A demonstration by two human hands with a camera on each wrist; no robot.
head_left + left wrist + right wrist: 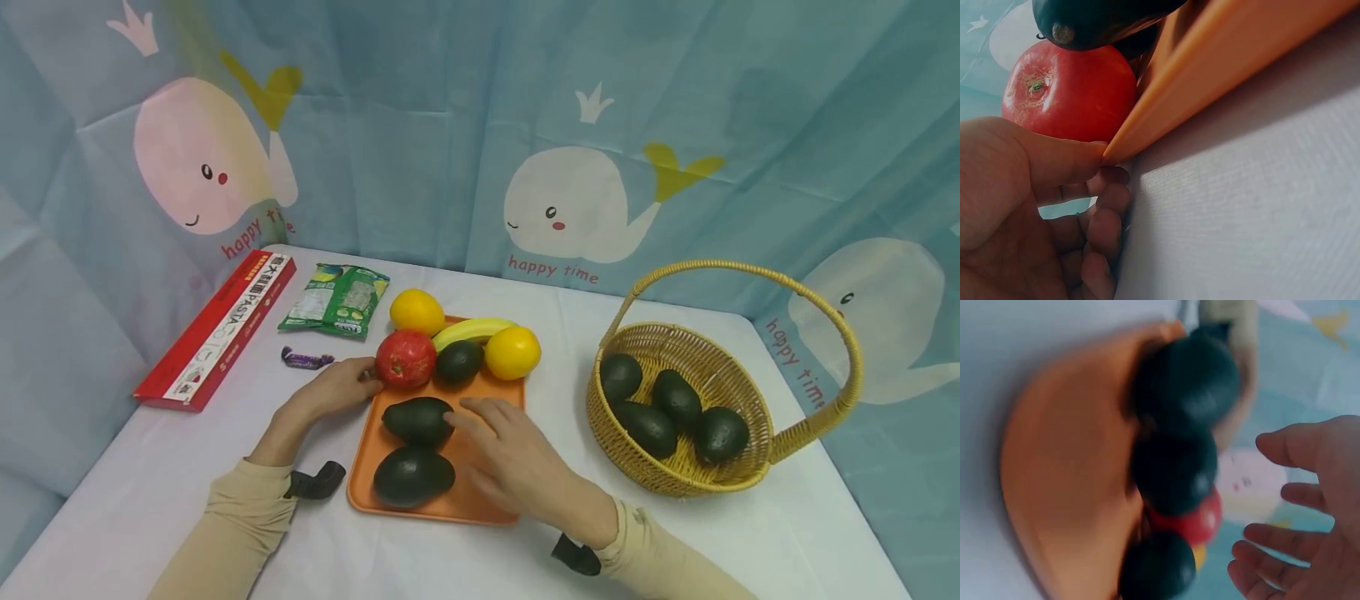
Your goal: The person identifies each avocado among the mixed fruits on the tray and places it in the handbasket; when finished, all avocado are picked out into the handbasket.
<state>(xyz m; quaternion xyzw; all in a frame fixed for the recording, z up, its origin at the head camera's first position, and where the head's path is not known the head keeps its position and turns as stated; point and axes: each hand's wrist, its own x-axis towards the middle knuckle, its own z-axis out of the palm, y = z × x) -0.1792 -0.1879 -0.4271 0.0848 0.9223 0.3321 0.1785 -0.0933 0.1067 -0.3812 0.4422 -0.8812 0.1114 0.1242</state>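
My left hand [341, 388] is at the left rim of an orange tray [480, 512]. In the left wrist view its thumb and fingers pinch the tray's edge [1210, 81], beside a round red fruit [1072, 94]. My right hand [517, 454] hovers over the tray's right side, its fingers spread and holding nothing; it is blurred. On the tray lie three dark green avocados: a front one [414, 477], a middle one [417, 421] near my right fingertips, and a back one [459, 363]. Behind them are a banana [476, 331] and two yellow-orange round fruits [513, 352].
A wicker basket [622, 446] with a tall handle and several avocados [722, 435] stands to the right. Left of the tray are a red pasta box [217, 329], a green snack packet [337, 300] and a small purple-wrapped sweet [306, 358]. A whale-print curtain [420, 167] hangs behind.
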